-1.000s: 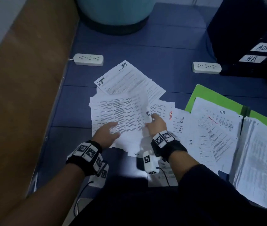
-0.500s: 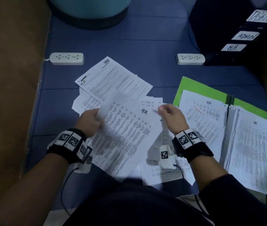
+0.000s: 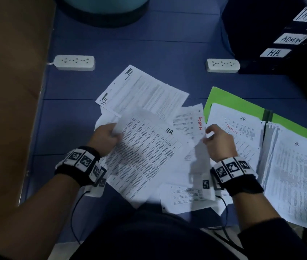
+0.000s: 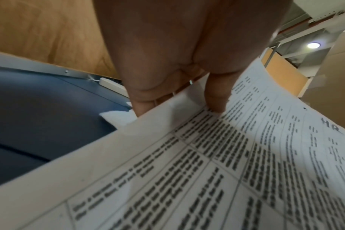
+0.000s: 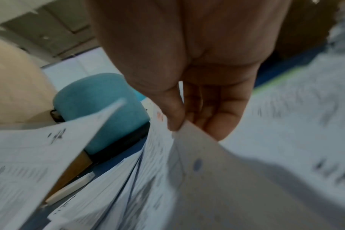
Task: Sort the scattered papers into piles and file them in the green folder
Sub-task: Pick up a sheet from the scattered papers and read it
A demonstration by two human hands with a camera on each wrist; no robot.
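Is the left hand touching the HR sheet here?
Touching. The left wrist view shows the left hand pinching the HR sheet at its edge, thumb on top and fingers beneath.

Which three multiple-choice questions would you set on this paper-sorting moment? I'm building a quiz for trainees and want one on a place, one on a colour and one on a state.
1. Where does the green folder lie?
A. right of the loose papers
B. left of them
C. on the teal seat

2. What colour is "ADMIN" on the ADMIN sheet?
A. black
B. red
C. green

3. What is the left hand doing?
A. resting flat
B. hanging idle
C. holding the HR table sheet

Key: 1 A, it lies open at the right. 2 B, red letters. 3 C, the thumb presses on the sheet's edge.
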